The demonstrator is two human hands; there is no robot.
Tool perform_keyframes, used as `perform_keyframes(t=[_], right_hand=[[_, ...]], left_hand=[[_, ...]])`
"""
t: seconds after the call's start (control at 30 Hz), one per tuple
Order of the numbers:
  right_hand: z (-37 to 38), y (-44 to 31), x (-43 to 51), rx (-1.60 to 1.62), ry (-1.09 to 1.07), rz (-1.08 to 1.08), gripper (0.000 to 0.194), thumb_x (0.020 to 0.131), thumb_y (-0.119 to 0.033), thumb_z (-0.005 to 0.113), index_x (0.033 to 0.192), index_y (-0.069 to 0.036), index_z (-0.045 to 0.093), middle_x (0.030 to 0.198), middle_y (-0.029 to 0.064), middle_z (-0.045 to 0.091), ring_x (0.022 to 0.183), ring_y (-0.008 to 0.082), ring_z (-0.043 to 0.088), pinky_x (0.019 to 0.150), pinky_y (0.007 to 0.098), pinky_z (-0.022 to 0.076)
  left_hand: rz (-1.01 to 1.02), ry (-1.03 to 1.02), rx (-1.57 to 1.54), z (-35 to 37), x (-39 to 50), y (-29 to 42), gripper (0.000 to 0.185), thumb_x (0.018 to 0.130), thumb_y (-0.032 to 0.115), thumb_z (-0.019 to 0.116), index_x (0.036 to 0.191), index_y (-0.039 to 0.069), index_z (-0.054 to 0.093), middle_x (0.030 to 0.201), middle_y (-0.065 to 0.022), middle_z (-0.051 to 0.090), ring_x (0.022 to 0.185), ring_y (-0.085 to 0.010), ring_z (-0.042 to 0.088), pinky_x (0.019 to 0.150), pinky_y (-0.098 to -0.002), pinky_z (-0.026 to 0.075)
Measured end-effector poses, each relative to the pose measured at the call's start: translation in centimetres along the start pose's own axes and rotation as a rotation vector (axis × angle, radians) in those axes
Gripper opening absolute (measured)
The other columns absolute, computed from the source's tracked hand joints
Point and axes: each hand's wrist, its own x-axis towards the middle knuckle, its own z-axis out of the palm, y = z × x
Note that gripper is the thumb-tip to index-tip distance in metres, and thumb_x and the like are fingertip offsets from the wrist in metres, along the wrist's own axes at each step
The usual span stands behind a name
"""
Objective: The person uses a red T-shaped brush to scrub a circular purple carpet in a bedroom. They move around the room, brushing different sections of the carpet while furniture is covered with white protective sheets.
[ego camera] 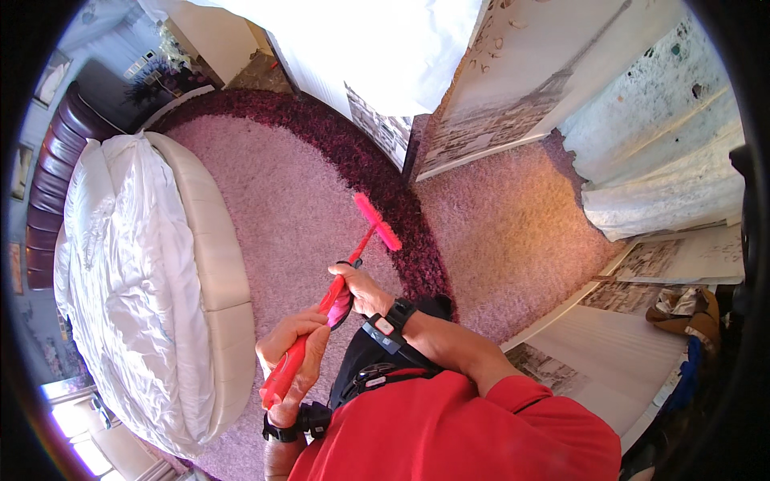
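Note:
A red-handled brush with a bright pink bristle head [378, 222] reaches over the carpet, its head near the border between the pale pink pile and the dark burgundy band. My left hand [293, 346] grips the thick red handle [289, 370] close to its end. Farther up, nearer the head, my right hand [361, 288] holds the same handle, its thumb along the shaft. A pink and black part [341, 308] shows just below my right hand; what it is cannot be told. Both wrists wear black straps with devices.
A rounded bed with a rumpled white cover [138, 288] and cream padded side [225, 282] stands left. White sheeting [385, 54] hangs above the burgundy carpet band [337, 150]. Panels printed with the Eiffel Tower [559, 78] and stained pale fabric [662, 138] stand right.

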Motion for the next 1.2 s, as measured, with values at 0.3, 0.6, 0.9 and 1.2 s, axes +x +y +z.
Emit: perform_keyframes(t=[0.3, 0.6, 0.9, 1.2], right_hand=[[-3.2, -2.5, 7.0, -0.085, 0.120, -0.036, 0.023, 0.092, -0.025, 0.067, 0.080, -0.007, 0.060, 0.073, 0.0121, 0.066, 0.066, 0.0259, 0.065, 0.066, 0.0408, 0.0554], [5.0, -2.3, 6.0, -0.223, 0.053, 0.148, 0.021, 0.087, -0.021, 0.071, 0.075, -0.015, 0.056, 0.065, -0.0014, 0.054, 0.056, 0.0136, 0.051, 0.052, 0.0342, 0.0405], [1.7, -5.9, 7.4, -0.031, 0.071, 0.166, 0.022, 0.091, -0.023, 0.069, 0.075, -0.014, 0.057, 0.067, 0.0018, 0.058, 0.063, 0.0186, 0.060, 0.062, 0.0369, 0.0493], [3.0, -1.2, 9.1, -0.188, 0.047, 0.261, 0.016, 0.090, -0.019, 0.066, 0.086, -0.010, 0.054, 0.070, 0.0075, 0.060, 0.062, 0.0227, 0.060, 0.060, 0.0404, 0.0501]], left_hand=[[-0.099, 0.083, -0.053, 2.2, 3.2, -3.5, 0.005, 0.091, -0.001, 0.065, 0.091, -0.004, 0.069, 0.096, -0.0147, 0.074, 0.102, -0.0264, 0.071, 0.093, -0.0374, 0.053], [-0.151, 0.292, 0.062, -0.7, 5.5, 0.1, 0.007, 0.092, 0.001, 0.065, 0.089, -0.005, 0.068, 0.092, -0.0153, 0.073, 0.098, -0.0283, 0.070, 0.092, -0.0399, 0.054], [-0.202, 0.367, -0.035, 1.2, 7.2, -1.4, 0.009, 0.093, 0.003, 0.066, 0.086, -0.003, 0.067, 0.092, -0.0147, 0.074, 0.095, -0.0275, 0.071, 0.092, -0.0410, 0.054], [-0.223, 0.437, 0.049, -0.3, 5.3, -0.4, 0.009, 0.092, 0.004, 0.066, 0.088, -0.003, 0.068, 0.093, -0.0162, 0.073, 0.094, -0.0255, 0.071, 0.090, -0.0387, 0.054]])
